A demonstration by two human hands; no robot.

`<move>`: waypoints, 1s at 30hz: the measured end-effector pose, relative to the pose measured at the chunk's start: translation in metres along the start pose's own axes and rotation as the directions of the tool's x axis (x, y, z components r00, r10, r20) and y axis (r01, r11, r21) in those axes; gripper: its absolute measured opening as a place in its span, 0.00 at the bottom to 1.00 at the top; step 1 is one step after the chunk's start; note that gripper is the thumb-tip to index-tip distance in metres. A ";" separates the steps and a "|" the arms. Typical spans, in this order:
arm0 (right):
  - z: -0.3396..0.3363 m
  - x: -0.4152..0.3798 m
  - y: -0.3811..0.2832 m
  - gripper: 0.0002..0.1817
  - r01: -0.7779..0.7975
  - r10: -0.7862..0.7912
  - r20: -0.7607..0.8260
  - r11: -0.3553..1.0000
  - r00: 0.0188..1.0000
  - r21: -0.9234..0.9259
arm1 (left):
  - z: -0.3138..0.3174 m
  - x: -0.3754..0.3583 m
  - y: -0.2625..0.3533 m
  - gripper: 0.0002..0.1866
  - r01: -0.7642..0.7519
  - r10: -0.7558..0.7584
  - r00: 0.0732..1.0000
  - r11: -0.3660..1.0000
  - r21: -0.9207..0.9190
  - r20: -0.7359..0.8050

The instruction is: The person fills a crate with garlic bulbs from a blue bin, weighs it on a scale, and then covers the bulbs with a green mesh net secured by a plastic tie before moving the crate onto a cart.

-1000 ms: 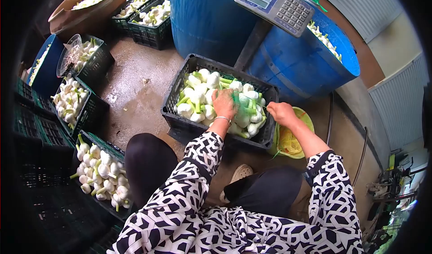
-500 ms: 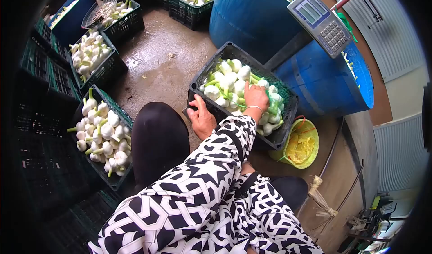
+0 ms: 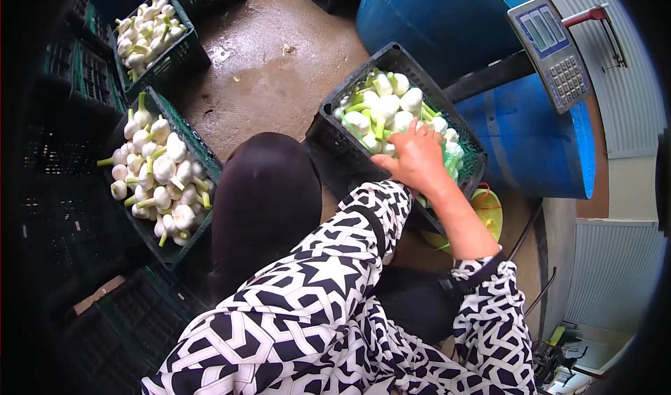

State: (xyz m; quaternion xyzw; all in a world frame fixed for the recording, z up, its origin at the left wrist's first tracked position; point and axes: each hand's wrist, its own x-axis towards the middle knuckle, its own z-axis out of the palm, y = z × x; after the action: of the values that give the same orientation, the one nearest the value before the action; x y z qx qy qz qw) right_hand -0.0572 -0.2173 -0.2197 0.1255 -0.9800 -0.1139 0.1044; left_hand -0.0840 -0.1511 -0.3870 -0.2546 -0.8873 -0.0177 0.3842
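Observation:
My right hand reaches over the near side of a black crate. Its fingers are apart, with the fingertips over the white garlic bulbs inside. Green stems stick out among these bulbs. My left sleeve ends just under my right wrist, and my left hand is hidden behind the right one. Green netting lies beside my right hand, among the garlic.
Another crate of garlic stands left of my knee, with a further garlic crate behind it. Blue barrels and a scale display are beyond the crate. A yellow bucket stands partly hidden at right.
My right hand has moved from the crate's left corner, beneath my left arm, to over the garlic. My left hand is now covered. The view has shifted.

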 end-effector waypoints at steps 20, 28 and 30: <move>0.070 -0.024 0.217 0.16 -0.505 0.524 0.022 0.832 0.852 -0.230 | -0.043 0.026 -0.051 0.07 -0.096 0.230 0.972 0.561 -0.822 0.043; 0.092 -0.128 0.191 0.18 -0.886 0.892 0.042 0.452 0.450 -0.100 | -0.041 0.031 -0.049 0.06 0.044 0.007 0.999 0.394 -0.918 0.051; 0.086 -0.136 0.183 0.18 -0.949 0.963 0.256 -0.002 0.083 0.315 | -0.032 0.028 -0.044 0.07 0.217 -0.053 0.976 0.271 -0.938 0.211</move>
State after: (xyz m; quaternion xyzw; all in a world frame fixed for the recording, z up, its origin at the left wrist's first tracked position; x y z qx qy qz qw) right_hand 0.0109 0.0089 -0.2803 -0.5512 -0.7987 0.1954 0.1415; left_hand -0.0989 -0.1847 -0.3376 -0.3576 -0.7423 -0.5594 0.0903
